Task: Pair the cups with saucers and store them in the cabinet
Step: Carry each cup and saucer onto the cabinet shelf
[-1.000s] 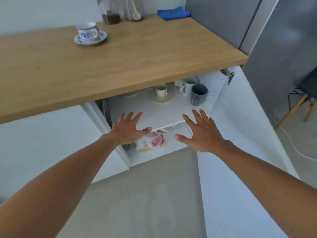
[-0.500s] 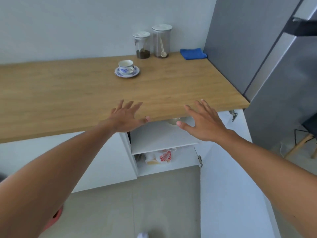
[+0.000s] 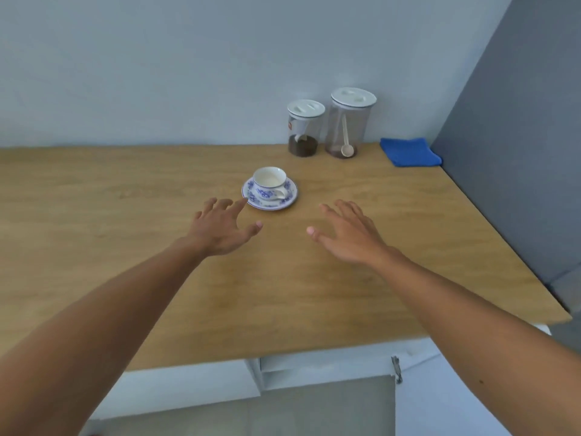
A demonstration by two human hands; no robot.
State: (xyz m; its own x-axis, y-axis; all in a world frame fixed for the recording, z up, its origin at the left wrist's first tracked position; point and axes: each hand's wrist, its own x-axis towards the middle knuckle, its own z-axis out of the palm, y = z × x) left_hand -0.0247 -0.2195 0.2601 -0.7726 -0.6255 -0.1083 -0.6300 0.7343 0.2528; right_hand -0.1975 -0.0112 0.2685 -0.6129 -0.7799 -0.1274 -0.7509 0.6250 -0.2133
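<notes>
Cup (image 3: 269, 180) on saucer (image 3: 290, 196) just beyond left hand (image 3: 224, 228), right hand (image 3: 347, 234) apart

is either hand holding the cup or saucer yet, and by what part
Nothing is held. Both the left hand and right hand are open, short of the cup on its saucer.

Both forearms are showing bare, with no sleeves reaching into view. The left hand (image 3: 224, 228) and right hand (image 3: 347, 234) are wearing nothing: no gloves, rings or watch.
</notes>
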